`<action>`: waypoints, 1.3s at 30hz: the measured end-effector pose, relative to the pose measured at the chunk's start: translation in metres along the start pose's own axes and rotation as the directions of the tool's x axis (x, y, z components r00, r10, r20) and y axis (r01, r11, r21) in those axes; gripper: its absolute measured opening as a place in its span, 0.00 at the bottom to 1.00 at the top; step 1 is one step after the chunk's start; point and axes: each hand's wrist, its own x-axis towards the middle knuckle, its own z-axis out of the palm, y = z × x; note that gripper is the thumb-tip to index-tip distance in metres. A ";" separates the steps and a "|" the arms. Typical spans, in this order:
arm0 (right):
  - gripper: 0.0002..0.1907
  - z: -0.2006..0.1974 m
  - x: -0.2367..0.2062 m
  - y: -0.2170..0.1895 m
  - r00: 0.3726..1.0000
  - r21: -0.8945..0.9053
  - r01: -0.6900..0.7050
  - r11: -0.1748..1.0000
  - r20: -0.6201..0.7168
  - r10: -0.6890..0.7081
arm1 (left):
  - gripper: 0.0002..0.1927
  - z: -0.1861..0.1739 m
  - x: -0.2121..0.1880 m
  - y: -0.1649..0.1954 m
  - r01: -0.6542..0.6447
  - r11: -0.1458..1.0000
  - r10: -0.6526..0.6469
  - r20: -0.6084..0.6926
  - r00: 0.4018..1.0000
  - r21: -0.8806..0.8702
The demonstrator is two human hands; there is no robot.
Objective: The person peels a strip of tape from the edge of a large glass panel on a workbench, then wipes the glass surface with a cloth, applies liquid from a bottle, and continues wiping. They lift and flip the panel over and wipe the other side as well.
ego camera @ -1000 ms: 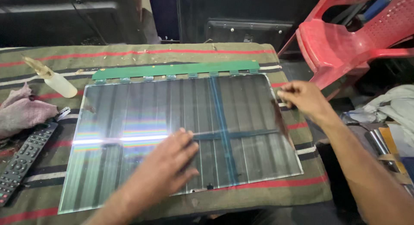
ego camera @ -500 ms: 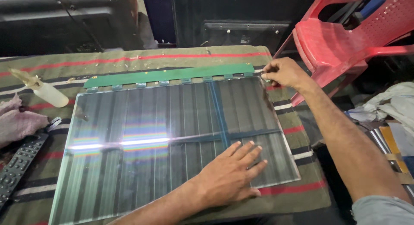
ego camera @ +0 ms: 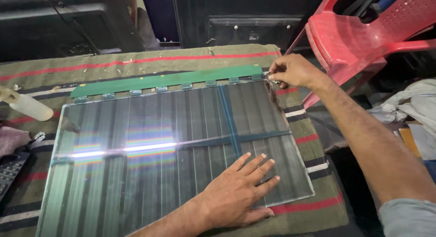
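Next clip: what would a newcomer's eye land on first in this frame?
The big glossy panel lying flat on the striped cloth, with a bright rainbow glare across its middle and a green circuit strip along its far edge. The left hand lies flat on its near right part, and the right hand pinches at the far right corner. A red plastic chair stands beyond that corner.

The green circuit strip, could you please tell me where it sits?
Head view: the green strip runs along the glass panel's far edge, right hand at its right end.
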 end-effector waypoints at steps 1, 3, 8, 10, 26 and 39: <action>0.08 0.000 -0.001 -0.002 1.000 -0.030 0.013 0.999 -0.001 -0.013 | 0.35 0.000 0.000 0.000 0.003 1.000 -0.003 0.004 1.000 -0.002; 0.09 -0.001 -0.003 -0.005 0.999 -0.091 0.041 0.995 0.000 -0.041 | 0.35 0.000 0.000 0.000 0.009 1.000 -0.009 0.012 1.000 -0.004; 0.09 -0.002 -0.004 -0.012 0.997 -0.154 0.062 0.986 0.057 -0.054 | 0.32 -0.001 0.000 0.002 0.021 1.000 -0.021 -0.002 1.000 -0.011; 0.09 -0.002 -0.005 -0.014 0.996 -0.165 0.075 0.983 0.068 -0.065 | 0.32 -0.002 0.000 0.003 0.024 1.000 -0.024 -0.006 1.000 -0.010; 0.09 0.005 -0.062 -0.022 0.958 -0.387 0.287 0.877 0.116 -0.262 | 0.32 -0.004 0.001 0.003 0.010 1.000 -0.010 -0.021 1.000 0.018; 0.10 0.005 -0.035 -0.021 0.948 -0.356 0.261 0.897 -0.079 -0.307 | 0.33 -0.006 0.000 0.004 0.000 0.999 0.001 -0.045 0.999 0.032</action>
